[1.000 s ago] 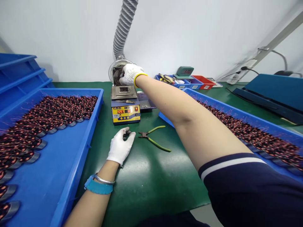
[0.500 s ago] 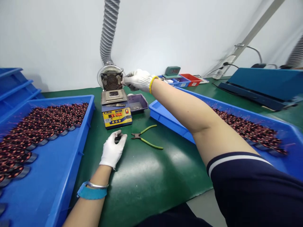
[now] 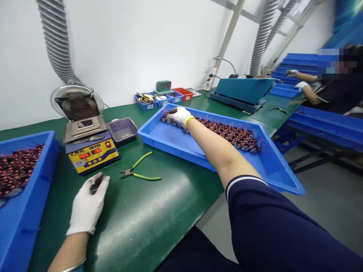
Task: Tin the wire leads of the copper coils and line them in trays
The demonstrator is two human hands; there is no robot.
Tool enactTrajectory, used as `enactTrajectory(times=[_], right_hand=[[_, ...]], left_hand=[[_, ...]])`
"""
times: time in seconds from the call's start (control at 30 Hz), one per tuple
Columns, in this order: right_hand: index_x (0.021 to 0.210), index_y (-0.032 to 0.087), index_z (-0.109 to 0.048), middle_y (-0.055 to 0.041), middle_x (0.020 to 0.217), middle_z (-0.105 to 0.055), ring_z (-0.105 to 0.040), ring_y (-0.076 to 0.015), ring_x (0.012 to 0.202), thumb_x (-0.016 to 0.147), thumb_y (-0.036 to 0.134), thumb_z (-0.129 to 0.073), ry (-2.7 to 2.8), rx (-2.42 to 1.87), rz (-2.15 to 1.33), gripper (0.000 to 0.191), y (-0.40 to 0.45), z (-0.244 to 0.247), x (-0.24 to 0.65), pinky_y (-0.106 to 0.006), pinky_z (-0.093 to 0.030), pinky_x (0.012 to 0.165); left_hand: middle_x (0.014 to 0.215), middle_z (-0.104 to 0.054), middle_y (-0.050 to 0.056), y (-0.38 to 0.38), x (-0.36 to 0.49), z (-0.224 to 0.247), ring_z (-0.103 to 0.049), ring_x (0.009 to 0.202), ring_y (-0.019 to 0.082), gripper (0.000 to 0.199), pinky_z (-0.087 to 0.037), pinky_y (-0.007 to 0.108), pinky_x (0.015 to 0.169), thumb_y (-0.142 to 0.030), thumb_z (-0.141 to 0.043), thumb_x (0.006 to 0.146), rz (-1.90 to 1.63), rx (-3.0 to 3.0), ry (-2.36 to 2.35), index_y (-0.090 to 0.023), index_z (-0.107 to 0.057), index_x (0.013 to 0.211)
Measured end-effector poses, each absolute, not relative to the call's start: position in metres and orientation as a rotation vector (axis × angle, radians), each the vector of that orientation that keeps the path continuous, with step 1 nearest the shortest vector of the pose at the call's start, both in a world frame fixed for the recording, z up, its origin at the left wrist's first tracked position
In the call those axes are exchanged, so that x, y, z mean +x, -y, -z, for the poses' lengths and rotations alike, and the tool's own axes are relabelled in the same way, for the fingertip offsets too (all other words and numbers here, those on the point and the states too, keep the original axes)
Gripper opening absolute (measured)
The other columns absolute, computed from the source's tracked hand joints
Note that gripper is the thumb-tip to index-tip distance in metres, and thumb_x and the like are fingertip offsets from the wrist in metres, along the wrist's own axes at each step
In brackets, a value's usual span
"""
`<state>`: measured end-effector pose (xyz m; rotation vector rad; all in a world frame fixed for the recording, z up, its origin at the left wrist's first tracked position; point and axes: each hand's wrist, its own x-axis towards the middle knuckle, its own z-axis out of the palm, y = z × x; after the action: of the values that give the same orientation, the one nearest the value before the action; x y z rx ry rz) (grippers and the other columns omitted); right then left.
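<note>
The yellow-fronted heating unit (image 3: 95, 153) bears the letters "CM" before blurred digits, and its red displays seem to read 425 and 260. Digits on the green clock (image 3: 163, 86) are too blurred to trust; the bins' white labels are too small to read. Three blue bins (image 3: 150, 107) and one red bin (image 3: 187, 98) stand by the wall. One purple tray (image 3: 112, 131) sits beside the unit, and one pair of green-handled pliers (image 3: 130, 171) lies spread open nearby. Two large blue trays hold wired components, too many to count: the left tray (image 3: 22, 223) and the right tray (image 3: 176, 138), whose components (image 3: 227, 132) line its far side.

A second ago the right hand (image 3: 180, 116) was at the fan (image 3: 81, 107); now it is at the row's left end, and whether it grips a component cannot be told. The left hand (image 3: 87, 206) remains curled before the unit; whether the dark patch between its fingers is something held cannot be told. A co-worker (image 3: 340, 92) has come into view.
</note>
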<state>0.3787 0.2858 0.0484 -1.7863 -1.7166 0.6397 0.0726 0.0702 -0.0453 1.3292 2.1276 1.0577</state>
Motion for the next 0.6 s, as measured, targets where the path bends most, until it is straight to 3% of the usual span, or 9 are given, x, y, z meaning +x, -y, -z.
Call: enactTrajectory(times=[0.17, 0.33, 0.47, 0.6], right_hand=[[0.101, 0.016, -0.060, -0.0103, 0.092, -0.063, -0.060, -0.0207, 0.081, 0.063, 0.044, -0.068, 1.727, -2.119, -0.167, 0.048, -0.301, -0.012, 0.409, -0.029, -0.048, 0.070], [0.105, 0.010, -0.059, -0.0195, 0.121, -0.047, -0.045, -0.0329, 0.114, 0.062, 0.057, -0.064, 2.020, -2.164, 0.273, 0.064, -0.296, 0.015, 0.410, -0.044, -0.035, 0.096], [0.111, 0.007, -0.057, -0.0215, 0.123, -0.045, -0.038, -0.0351, 0.118, 0.067, 0.061, -0.060, 1.995, -2.247, 0.436, 0.070, -0.296, 0.019, 0.421, -0.051, -0.022, 0.101], [0.114, 0.006, -0.057, -0.0254, 0.116, -0.050, -0.044, -0.0357, 0.113, 0.068, 0.062, -0.063, 1.871, -2.325, 0.360, 0.073, -0.286, 0.011, 0.419, -0.051, -0.027, 0.095]], left_hand=[[0.108, -0.067, 0.006, -0.071, 0.069, 0.051, -0.061, 0.104, 0.025, 0.050, -0.040, 0.041, 0.104, -0.053, -0.056, 0.075, -1.066, 1.329, -2.114, -0.022, -0.061, 0.113], [0.111, -0.066, 0.008, -0.070, 0.068, 0.051, -0.061, 0.104, 0.025, 0.049, -0.041, 0.040, 0.102, -0.051, -0.057, 0.075, -1.104, 1.335, -2.075, -0.019, -0.061, 0.112], [0.113, -0.065, 0.010, -0.074, 0.069, 0.050, -0.060, 0.106, 0.024, 0.048, -0.042, 0.039, 0.100, -0.047, -0.058, 0.075, -1.133, 1.345, -2.027, -0.017, -0.060, 0.112], [0.108, -0.067, 0.012, -0.069, 0.080, 0.046, -0.062, 0.102, 0.023, 0.045, -0.046, 0.040, 0.095, -0.043, -0.055, 0.078, -1.164, 1.411, -2.012, -0.014, -0.059, 0.112]])
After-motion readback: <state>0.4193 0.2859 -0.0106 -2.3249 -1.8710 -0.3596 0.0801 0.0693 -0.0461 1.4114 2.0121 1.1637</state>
